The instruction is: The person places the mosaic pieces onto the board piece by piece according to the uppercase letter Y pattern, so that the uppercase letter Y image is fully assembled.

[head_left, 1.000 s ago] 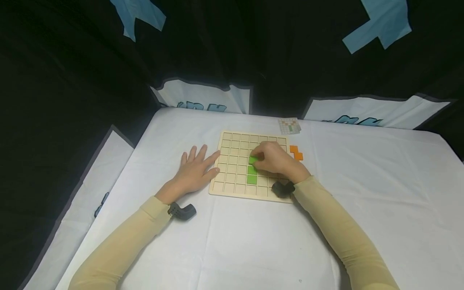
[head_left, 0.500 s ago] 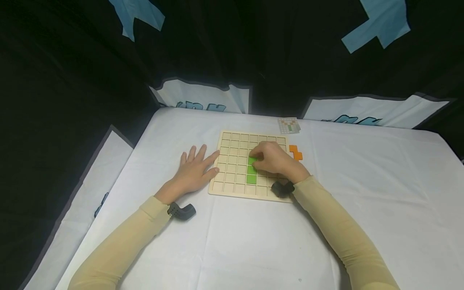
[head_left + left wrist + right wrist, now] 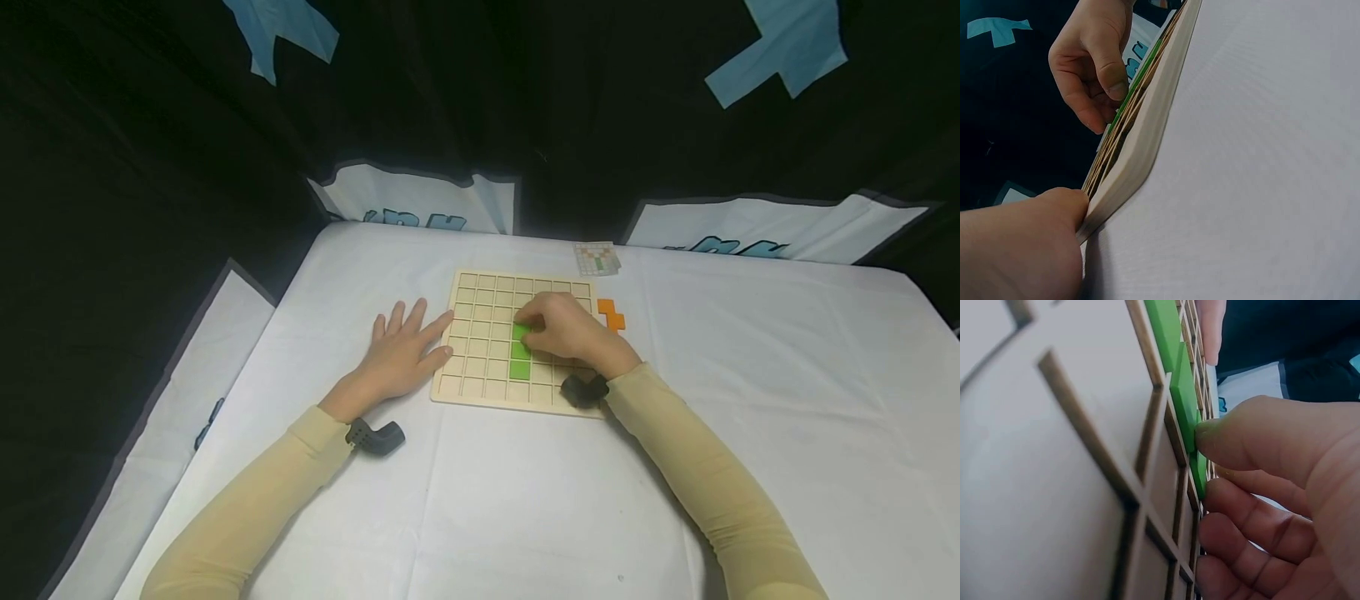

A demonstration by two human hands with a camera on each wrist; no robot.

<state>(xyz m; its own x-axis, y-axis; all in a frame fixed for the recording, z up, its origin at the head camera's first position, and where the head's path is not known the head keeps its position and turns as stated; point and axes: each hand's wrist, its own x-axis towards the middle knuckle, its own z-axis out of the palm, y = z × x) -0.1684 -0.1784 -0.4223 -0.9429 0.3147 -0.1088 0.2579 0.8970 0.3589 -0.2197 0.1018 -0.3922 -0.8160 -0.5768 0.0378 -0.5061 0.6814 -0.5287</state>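
A pale wooden grid board (image 3: 474, 389) lies on the white table. In a column of its squares sits a green puzzle piece (image 3: 520, 370), its far end partly covered by my right hand (image 3: 566, 327). That hand reaches in over the board from the right and pinches the green piece; in the right wrist view the thumb (image 3: 1235, 434) is on the green piece (image 3: 1183, 394), with the curled fingers just below. My left hand (image 3: 397, 360) lies flat and spread on the table, thumb and index fingertip at the board's left edge. The left wrist view shows the thumb against the rim.
An orange stepped puzzle piece (image 3: 612, 316) lies just off the board's right edge. Behind the board is a small printed card (image 3: 597, 259) with a coloured grid pattern. Black cloth with blue tape (image 3: 780, 50) hangs behind the table.
Almost nothing differs. Both hands keep their places, and the whole head view has shifted very slightly.
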